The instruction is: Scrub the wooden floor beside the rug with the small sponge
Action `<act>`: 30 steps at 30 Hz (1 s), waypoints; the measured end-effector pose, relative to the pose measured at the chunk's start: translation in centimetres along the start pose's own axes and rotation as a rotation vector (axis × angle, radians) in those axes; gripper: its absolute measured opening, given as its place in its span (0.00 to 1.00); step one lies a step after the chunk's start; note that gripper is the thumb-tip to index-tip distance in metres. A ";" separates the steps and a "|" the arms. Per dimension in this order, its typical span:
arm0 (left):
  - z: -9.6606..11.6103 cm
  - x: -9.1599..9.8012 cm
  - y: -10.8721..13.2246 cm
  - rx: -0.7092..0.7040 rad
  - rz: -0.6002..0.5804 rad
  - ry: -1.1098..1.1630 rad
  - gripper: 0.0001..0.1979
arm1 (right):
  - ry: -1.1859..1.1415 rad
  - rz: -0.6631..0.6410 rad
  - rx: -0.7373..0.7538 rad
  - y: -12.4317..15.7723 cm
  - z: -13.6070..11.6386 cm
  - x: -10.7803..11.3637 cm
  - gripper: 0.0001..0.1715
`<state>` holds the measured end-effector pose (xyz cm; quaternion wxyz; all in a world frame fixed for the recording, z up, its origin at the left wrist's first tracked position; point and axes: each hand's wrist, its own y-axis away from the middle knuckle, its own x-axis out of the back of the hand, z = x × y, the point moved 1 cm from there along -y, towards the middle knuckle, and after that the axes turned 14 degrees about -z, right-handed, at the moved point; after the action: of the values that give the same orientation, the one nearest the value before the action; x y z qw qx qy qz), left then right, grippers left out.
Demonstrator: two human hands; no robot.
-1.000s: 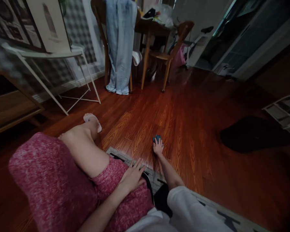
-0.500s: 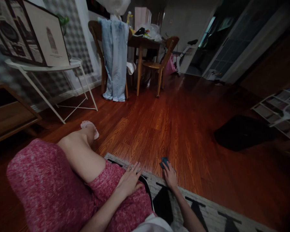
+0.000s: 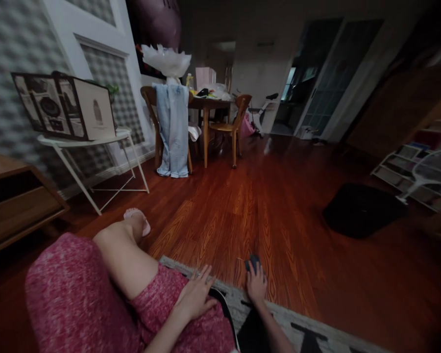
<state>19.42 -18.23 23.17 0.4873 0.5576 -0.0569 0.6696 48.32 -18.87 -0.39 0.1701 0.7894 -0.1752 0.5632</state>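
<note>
My right hand (image 3: 256, 283) rests palm down on the wooden floor (image 3: 264, 206) at the edge of a patterned rug (image 3: 301, 331). Its fingers lie over a small dark blue object (image 3: 252, 264) that pokes out past the fingertips. My left hand (image 3: 196, 294) lies flat and open on my thigh, on pink shorts (image 3: 77, 304). My bare knee (image 3: 117, 245) is raised, and a foot in a pale slipper (image 3: 136, 218) sits on the floor beyond it.
A white side table (image 3: 91, 147) with framed pictures stands at the left beside a low wooden shelf (image 3: 14, 206). A dining table with chairs (image 3: 206, 113) and hanging jeans (image 3: 172, 130) is at the back. A black mat (image 3: 363, 211) and a white rack (image 3: 407, 171) are at the right.
My right hand has drawn back from a far reach toward the rug, bringing the small blue object along the floor. The view has tilted upward. The left hand stayed on my thigh.
</note>
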 end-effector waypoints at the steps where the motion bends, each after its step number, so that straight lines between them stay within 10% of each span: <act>1: 0.0 0.0 0.0 0.001 -0.001 0.000 0.35 | 0.013 -0.031 0.069 0.8 -1.7 -0.8 0.32; 8: -0.4 -0.8 -0.4 -0.012 0.033 0.013 0.36 | 0.052 -0.182 0.436 0.6 -4.6 -0.2 0.30; 15: -0.9 -1.3 -0.6 -0.032 0.060 0.039 0.36 | 0.009 -0.077 -0.134 -5.4 10.9 6.7 0.34; 20: -0.7 -1.4 -0.9 -0.035 0.071 0.067 0.37 | -0.044 0.143 -0.336 -2.0 17.9 5.2 0.36; 23: -0.3 -1.0 -0.7 -0.025 0.059 0.078 0.37 | -0.033 0.186 -0.376 0.7 15.7 2.6 0.37; 30: 0.3 -0.4 -0.2 -0.016 0.018 0.062 0.36 | 0.078 -0.040 -0.071 1.2 2.1 0.1 0.34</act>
<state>19.69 -18.54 22.93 0.4870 0.5322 -0.0523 0.6905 49.50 -20.94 -0.86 0.2161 0.7637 -0.1724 0.5834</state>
